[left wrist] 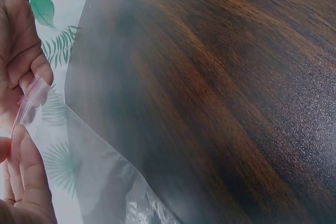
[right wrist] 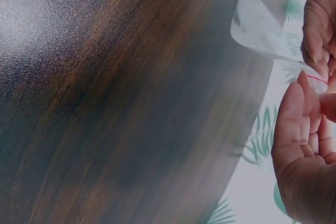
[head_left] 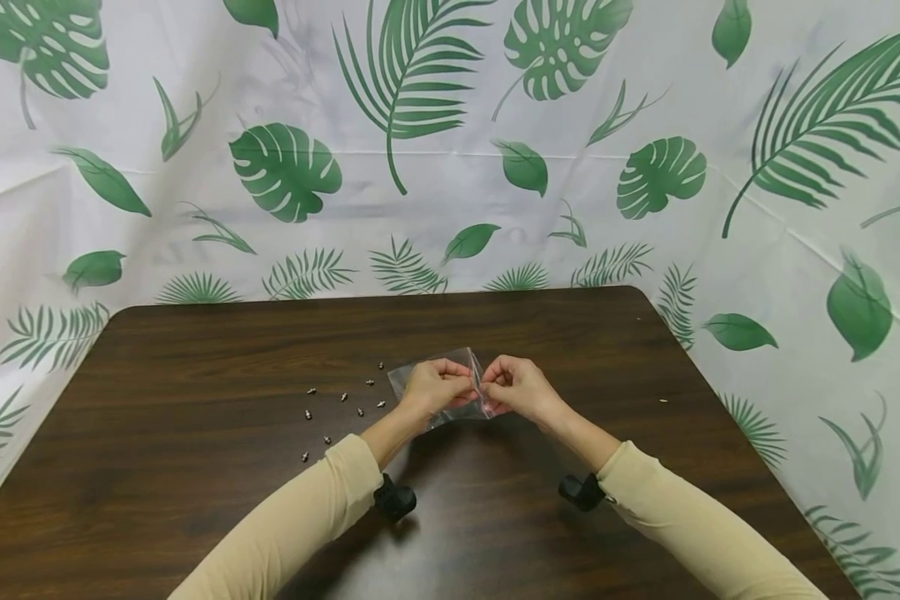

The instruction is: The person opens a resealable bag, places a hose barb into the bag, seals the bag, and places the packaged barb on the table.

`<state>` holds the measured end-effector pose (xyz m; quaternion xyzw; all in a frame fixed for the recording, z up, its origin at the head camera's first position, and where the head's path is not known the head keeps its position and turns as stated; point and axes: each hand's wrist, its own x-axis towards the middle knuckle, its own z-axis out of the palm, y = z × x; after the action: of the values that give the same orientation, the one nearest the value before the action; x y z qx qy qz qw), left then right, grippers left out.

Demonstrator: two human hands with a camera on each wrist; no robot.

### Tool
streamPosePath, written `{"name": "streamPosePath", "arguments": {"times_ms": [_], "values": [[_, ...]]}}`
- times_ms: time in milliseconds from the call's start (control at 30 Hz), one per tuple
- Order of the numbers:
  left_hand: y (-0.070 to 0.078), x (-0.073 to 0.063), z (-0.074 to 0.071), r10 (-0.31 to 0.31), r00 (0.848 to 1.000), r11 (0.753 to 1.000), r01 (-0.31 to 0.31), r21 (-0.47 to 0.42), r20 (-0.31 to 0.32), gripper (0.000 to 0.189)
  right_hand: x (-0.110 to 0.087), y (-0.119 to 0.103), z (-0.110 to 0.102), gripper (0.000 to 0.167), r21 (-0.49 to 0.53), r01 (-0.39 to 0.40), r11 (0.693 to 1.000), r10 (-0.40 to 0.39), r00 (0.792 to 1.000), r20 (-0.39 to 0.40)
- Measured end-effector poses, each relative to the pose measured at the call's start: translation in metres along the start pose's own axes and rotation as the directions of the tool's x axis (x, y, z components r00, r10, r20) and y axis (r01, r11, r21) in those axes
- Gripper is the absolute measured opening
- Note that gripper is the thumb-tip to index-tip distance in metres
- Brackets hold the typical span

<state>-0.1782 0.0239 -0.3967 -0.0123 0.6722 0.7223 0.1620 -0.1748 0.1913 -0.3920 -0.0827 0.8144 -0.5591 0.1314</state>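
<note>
Both hands hold a clear plastic zip bag (head_left: 457,411) above the middle of the table. My left hand (head_left: 437,387) pinches the bag near its top edge, thumb against fingertips. Close beside it, my right hand (head_left: 520,387) pinches the same edge from the right. A red-pink seal line (right wrist: 316,78) shows between the fingertips in the right wrist view. The body of the bag hangs out to the left, under and behind the left hand. Several small metal pieces (head_left: 344,397), like little screws or fittings, lie scattered on the table left of the bag.
The dark wood-grain table (head_left: 195,500) has a far edge against a white leaf-print cloth (head_left: 435,217), which also runs along its sides. A tiny pale scrap (head_left: 663,401) lies at the right. Each wrist wears a black camera (head_left: 395,498).
</note>
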Motion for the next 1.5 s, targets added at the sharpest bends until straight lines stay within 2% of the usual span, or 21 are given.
{"name": "streamPosePath", "arguments": {"times_ms": [333,500,600,867,1133,1500], "values": [[0.000,-0.001,-0.006,-0.018,1.000,0.997,0.020,0.071,-0.024,0.011,0.000,-0.003,0.003,0.008,-0.104,0.045,0.994,-0.049,0.998,-0.035],[0.004,0.000,-0.002,-0.016,1.000,0.996,0.016,0.092,-0.005,0.011,-0.003,-0.004,-0.004,0.008,-0.122,0.027,0.992,-0.035,0.997,-0.066],[0.004,0.000,-0.002,-0.011,1.000,0.995,0.012,0.097,-0.009,0.011,-0.002,-0.003,-0.004,0.008,-0.114,0.036,0.993,-0.043,0.997,-0.057],[0.002,-0.001,-0.004,-0.020,1.000,0.999,0.021,0.041,-0.019,0.011,0.000,-0.003,0.002,0.008,-0.109,0.060,0.992,-0.066,0.996,-0.054],[0.003,-0.001,-0.007,-0.027,0.999,0.994,0.029,0.108,-0.018,0.009,-0.001,-0.008,0.001,0.005,-0.159,0.030,0.987,-0.046,0.994,-0.100],[0.002,-0.004,-0.005,-0.008,1.000,0.996,0.009,0.084,-0.015,0.007,-0.006,-0.011,0.001,0.006,-0.162,0.047,0.986,-0.064,0.993,-0.099]]}}
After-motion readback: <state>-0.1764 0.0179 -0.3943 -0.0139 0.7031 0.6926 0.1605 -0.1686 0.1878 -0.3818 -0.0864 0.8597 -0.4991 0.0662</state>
